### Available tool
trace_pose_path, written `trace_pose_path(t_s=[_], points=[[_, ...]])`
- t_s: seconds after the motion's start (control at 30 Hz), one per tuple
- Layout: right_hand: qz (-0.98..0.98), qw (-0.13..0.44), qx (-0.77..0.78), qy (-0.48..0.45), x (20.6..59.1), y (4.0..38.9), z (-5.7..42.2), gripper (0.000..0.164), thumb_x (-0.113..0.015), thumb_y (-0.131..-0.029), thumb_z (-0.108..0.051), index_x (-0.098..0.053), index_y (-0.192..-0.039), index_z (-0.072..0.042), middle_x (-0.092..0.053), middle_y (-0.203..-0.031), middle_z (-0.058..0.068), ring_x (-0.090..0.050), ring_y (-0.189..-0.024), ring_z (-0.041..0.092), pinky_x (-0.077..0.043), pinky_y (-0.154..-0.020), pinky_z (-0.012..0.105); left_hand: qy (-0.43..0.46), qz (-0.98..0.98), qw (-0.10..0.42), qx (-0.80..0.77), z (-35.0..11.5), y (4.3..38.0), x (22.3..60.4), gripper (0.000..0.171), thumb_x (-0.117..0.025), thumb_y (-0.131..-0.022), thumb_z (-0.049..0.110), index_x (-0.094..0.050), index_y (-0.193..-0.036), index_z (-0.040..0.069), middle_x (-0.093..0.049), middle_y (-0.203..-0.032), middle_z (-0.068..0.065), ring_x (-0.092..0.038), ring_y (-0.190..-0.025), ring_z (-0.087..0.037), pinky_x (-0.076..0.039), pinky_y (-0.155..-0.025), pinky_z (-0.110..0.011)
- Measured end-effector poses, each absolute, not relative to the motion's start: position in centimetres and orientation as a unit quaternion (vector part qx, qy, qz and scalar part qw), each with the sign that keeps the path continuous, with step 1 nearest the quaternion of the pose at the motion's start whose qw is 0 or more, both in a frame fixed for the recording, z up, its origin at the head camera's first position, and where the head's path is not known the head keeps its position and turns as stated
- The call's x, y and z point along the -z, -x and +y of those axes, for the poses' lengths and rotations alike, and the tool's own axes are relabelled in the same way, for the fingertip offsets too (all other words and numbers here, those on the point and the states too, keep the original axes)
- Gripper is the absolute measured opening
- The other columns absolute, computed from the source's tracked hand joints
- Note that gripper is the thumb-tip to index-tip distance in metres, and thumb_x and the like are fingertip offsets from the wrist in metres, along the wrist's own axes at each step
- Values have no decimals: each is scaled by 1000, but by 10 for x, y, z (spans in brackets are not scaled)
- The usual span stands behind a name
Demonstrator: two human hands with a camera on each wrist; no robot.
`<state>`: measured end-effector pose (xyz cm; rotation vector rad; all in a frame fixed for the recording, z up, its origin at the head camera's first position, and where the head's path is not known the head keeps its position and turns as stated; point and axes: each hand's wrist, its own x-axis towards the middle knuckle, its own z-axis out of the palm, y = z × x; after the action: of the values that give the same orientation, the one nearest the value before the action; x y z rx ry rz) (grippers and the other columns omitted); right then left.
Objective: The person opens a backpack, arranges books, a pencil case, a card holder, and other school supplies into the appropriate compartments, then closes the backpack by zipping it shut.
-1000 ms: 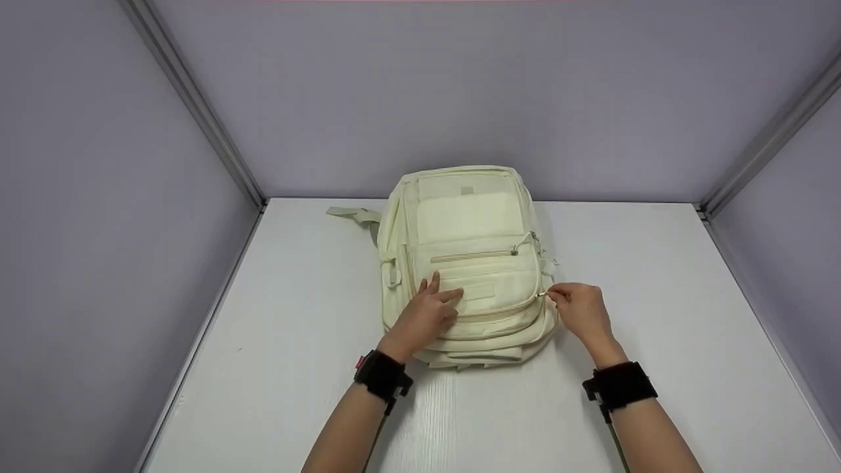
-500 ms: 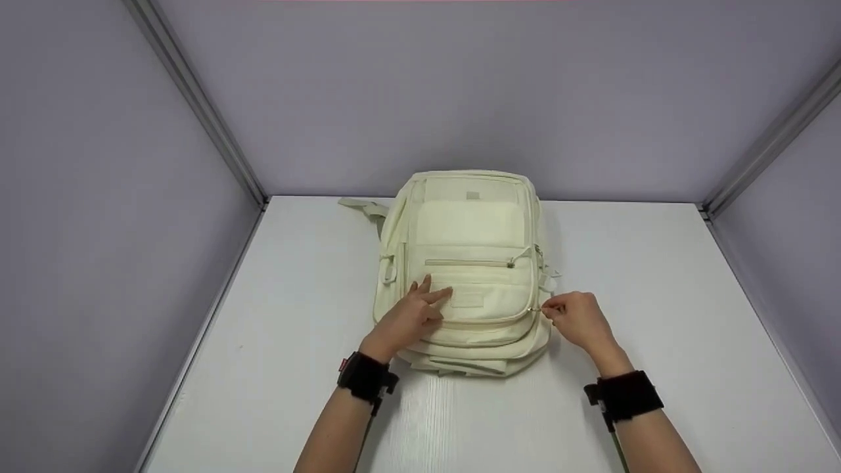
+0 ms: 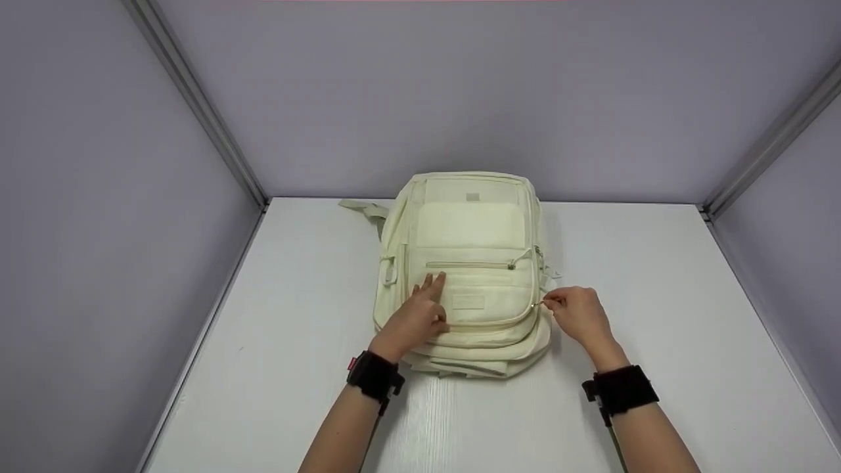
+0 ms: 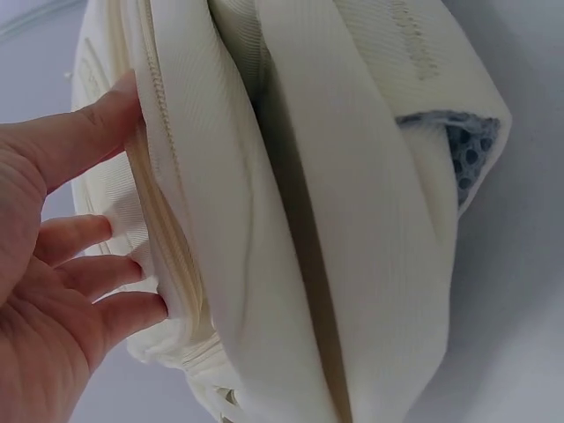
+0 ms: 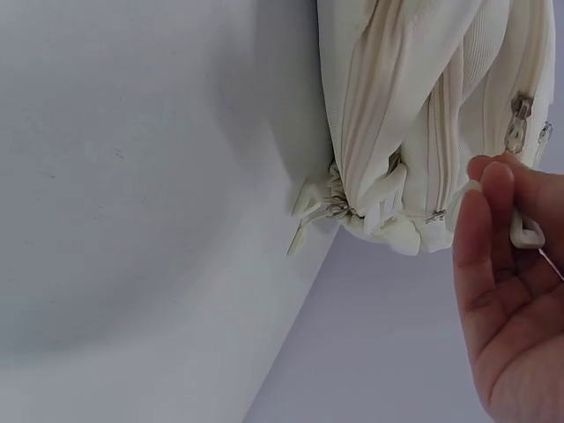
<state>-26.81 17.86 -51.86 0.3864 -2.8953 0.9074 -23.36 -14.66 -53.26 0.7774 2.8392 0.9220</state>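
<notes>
A cream backpack [image 3: 470,226] lies on its back on the white table, front pockets facing up. My left hand [image 3: 412,322] rests on the lower left of its front pocket with spread fingers. In the left wrist view the thumb [image 4: 110,115] presses beside the pocket's zipper [image 4: 159,97], and the other fingers touch the fabric lower down. My right hand [image 3: 581,315] pinches a zipper pull at the pocket's right edge. The right wrist view shows the metal slider [image 5: 520,110] just above the fingertips, and a pale loop [image 5: 527,231] hanging out by the fingers; the fingers hide part of the pull.
A loose strap [image 3: 361,209] sticks out from the backpack's upper left. More zipper pulls [image 5: 308,207] dangle at its side. Grey panels [image 3: 486,92] wall in the table [image 3: 295,295] at the back and both sides.
The backpack has shifted slightly toward me and straightened. My right hand, still pinching the pull, went down and then slightly up. The left hand's fingers moved off the pocket's label patch.
</notes>
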Motion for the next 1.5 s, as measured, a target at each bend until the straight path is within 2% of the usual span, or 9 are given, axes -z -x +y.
trace_pose_path(t_s=[0.07, 0.2, 0.3, 0.4, 0.7, 1.07, 1.23, 1.33, 1.5], points=[[-946, 57, -294, -124, 519, 272, 179, 5, -73, -85, -1, -77, -88, 1, -72, -81, 13, -67, -73, 28, -53, -65, 46, -254, 918, 27, -303, -147, 234, 533, 15, -80, -82, 18, -75, -80, 5, -19, -159, -20, -12, -146, -38, -14, -114, -52], [-949, 69, -286, -115, 517, 281, 177, 8, -72, -86, -2, -77, -92, 2, -73, -84, 15, -68, -72, 28, -53, -61, 45, -258, 879, 56, -397, -148, 231, 534, 36, -75, -86, 10, -63, -112, -12, -12, -158, -27, -3, -145, -43, -4, -115, -55], [-952, 65, -281, -101, 514, 289, 176, 12, -70, -89, -5, -76, -95, 2, -73, -87, 16, -68, -71, 28, -52, -60, 43, -260, 850, 76, -453, -149, 231, 535, 43, -72, -88, 5, -54, -121, -17, -8, -157, -31, 3, -144, -46, 2, -114, -56], [-954, 66, -278, -94, 511, 298, 175, 13, -69, -90, -6, -76, -97, 2, -73, -89, 16, -68, -73, 29, -53, -61, 44, -266, 854, 68, -442, -149, 232, 535, 24, -72, -87, 6, -66, -101, -13, -11, -157, -30, 1, -144, -46, 0, -114, -56], [-956, 92, -262, -95, 505, 325, 168, 12, -69, -90, -7, -76, -95, 1, -72, -91, 19, -69, -81, 37, -53, -66, 50, -257, 896, 47, -360, -148, 235, 533, 15, -79, -82, 10, -73, -79, -3, -19, -157, -23, -9, -146, -38, -10, -115, -50], [-956, 114, -255, -87, 504, 346, 161, 13, -66, -91, -7, -76, -94, 1, -72, -90, 20, -68, -79, 38, -53, -65, 51, -241, 911, 53, -329, -147, 237, 530, 14, -82, -79, 12, -73, -74, 2, -22, -158, -18, -13, -146, -34, -13, -115, -47], [-955, 97, -263, -95, 504, 346, 161, 14, -64, -94, -7, -74, -96, 3, -71, -91, 20, -67, -79, 36, -53, -66, 49, -254, 907, 48, -333, -148, 238, 532, 14, -82, -80, 12, -74, -74, 2, -23, -158, -18, -14, -146, -35, -15, -115, -47], [-955, 69, -270, -104, 503, 344, 163, 16, -62, -96, -7, -72, -103, 4, -69, -97, 22, -66, -87, 37, -52, -73, 49, -259, 912, 29, -318, -151, 238, 533, 15, -83, -79, 16, -74, -74, 4, -26, -157, -17, -17, -145, -35, -17, -115, -47], [-954, 34, -277, -107, 504, 328, 162, 34, -56, -101, -15, -59, -129, 2, -56, -124, 28, -55, -113, 45, -45, -91, 56, -276, 912, -39, -302, -158, 238, 537, 22, -81, -82, 25, -70, -74, 7, -40, -150, -19, -30, -141, -37, -22, -113, -51]])
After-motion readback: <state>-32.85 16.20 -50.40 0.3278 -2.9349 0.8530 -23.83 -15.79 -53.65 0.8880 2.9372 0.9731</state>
